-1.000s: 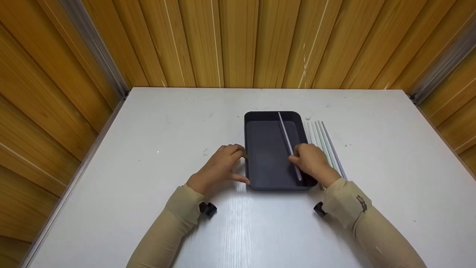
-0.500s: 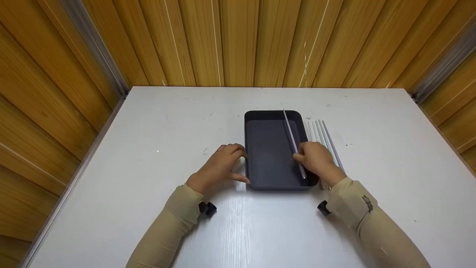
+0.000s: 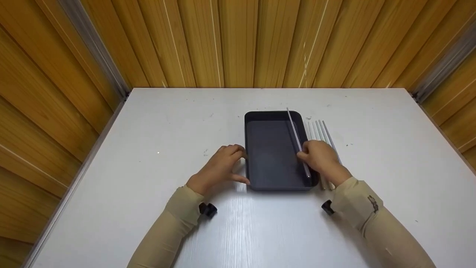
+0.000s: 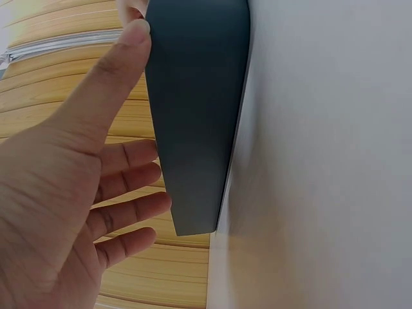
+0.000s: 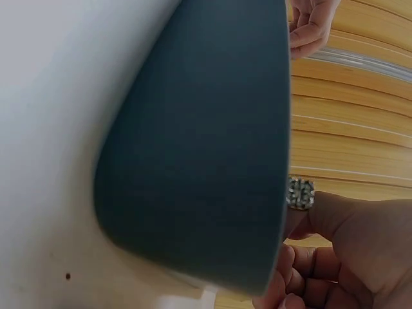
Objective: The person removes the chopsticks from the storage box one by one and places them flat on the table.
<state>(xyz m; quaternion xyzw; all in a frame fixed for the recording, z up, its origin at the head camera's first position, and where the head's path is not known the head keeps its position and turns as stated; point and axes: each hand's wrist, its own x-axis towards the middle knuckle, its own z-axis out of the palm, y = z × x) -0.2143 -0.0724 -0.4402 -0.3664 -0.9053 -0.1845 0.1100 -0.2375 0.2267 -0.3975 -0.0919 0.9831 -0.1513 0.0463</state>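
Note:
A dark grey rectangular tray (image 3: 266, 152) lies lengthwise on the white table. My right hand (image 3: 320, 156) pinches a slim, pale purple chopstick (image 3: 293, 128) between thumb and fingers over the tray's right side. Its thin far end overlaps the far rim, while the thicker end points back towards me; in the right wrist view a patterned silvery end (image 5: 300, 193) shows beside the thumb. My left hand (image 3: 221, 163) is spread at the tray's left wall, thumb and fingertips right at the rim in the left wrist view.
Several more pale chopsticks (image 3: 328, 134) lie side by side along the tray's right wall, partly hidden under my right hand. Wood-patterned panels (image 3: 238, 44) stand behind the table and on both sides.
My right hand has shifted to the right with the chopstick, from over the tray's inside towards its right wall. The left hand and the tray stay where they were.

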